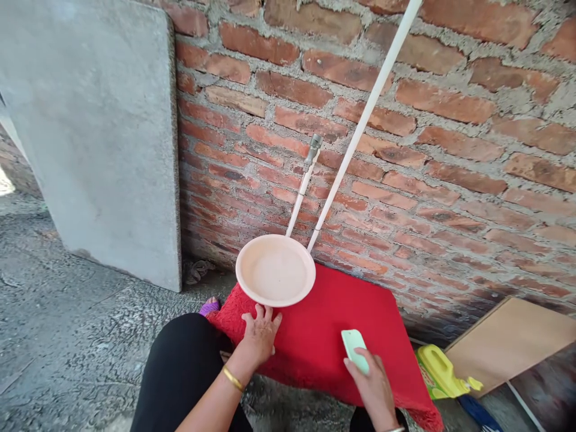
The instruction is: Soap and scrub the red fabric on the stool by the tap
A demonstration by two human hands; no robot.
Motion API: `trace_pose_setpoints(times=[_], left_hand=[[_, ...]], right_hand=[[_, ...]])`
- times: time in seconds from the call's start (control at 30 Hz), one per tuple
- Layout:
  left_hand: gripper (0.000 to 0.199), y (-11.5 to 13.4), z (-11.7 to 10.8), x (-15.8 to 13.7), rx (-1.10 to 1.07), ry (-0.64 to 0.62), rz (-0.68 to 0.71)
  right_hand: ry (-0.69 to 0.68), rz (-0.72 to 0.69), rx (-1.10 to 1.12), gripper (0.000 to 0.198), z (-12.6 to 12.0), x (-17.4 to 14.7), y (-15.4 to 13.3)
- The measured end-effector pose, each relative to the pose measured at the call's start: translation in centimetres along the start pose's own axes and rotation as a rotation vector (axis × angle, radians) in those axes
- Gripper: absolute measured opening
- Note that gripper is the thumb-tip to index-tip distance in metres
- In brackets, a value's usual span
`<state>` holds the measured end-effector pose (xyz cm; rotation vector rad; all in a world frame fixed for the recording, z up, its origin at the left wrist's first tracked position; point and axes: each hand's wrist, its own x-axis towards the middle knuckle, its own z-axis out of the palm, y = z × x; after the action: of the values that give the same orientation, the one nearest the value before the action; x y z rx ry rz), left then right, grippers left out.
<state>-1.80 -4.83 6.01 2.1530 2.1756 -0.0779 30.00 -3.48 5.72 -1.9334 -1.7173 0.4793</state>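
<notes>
A shallow pale pink basin [275,271] stands on the far left part of a table covered with a red cloth [328,336]. My left hand [261,332] is just in front of the basin, over the cloth, with fingers spread and nothing held. Its fingertips come close to the basin's near rim; whether they touch it I cannot tell. In my right hand [374,384] is a pale green oblong object [355,348] with rounded corners and a small hole at its far end. The thumb and fingers grip its near end above the cloth. Its underside is hidden.
Behind the table rises a brick wall [288,90] with a long white pipe [360,126] and a tap [312,150]. A grey slab [99,132] leans at left. On the right are a yellow jug [438,369] and a tan board [508,342].
</notes>
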Motion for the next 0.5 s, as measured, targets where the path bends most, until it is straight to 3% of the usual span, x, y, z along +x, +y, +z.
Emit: trace_pose_setpoints(times=[0.13, 0.23, 0.4, 0.5], left_hand=[[0.087, -0.1, -0.3, 0.0, 0.003, -0.016, 0.005], [0.088, -0.3, -0.8, 0.2, -0.005, -0.067, 0.009], [0.085, -0.3, -0.8, 0.2, 0.024, -0.077, 0.007], [0.084, -0.3, -0.9, 0.1, 0.028, -0.073, 0.018]], right_hand=[[0.078, 0.116, -0.013, 0.054, -1.8, 0.8, 2.4], [0.045, 0.040, 0.024, 0.051, -0.4, -0.3, 0.5], [-0.124, -0.194, 0.053, 0.032, 3.2, -2.7, -4.6], [-0.139, -0.192, 0.027, 0.032, 3.1, -2.6, -4.5]])
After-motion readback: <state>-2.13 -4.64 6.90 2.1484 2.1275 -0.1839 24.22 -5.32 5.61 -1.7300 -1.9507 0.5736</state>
